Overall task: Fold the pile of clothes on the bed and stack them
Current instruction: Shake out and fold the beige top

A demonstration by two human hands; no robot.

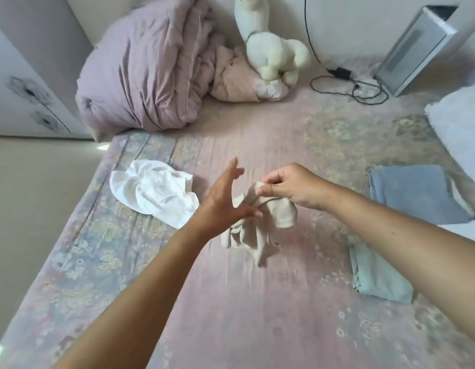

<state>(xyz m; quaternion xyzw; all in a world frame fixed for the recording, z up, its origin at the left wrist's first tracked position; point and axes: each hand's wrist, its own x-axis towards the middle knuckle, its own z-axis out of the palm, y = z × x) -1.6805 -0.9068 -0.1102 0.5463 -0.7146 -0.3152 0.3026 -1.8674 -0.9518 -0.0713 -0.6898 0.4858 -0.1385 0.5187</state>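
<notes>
Pinched between thumb and fingers of the right hand point(289, 186), a beige garment point(253, 227) was held above the bed point(231, 315), the left hand point(221, 201) spread, its thumb touching the cloth. A white garment point(153, 191) lay crumpled leftward; folded blue clothes point(415, 191) were stacked rightward.

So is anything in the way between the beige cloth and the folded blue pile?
Nothing visible. The beige cloth, pinched by the right hand, has only bare bedspread between it and the folded blue pile.
</notes>
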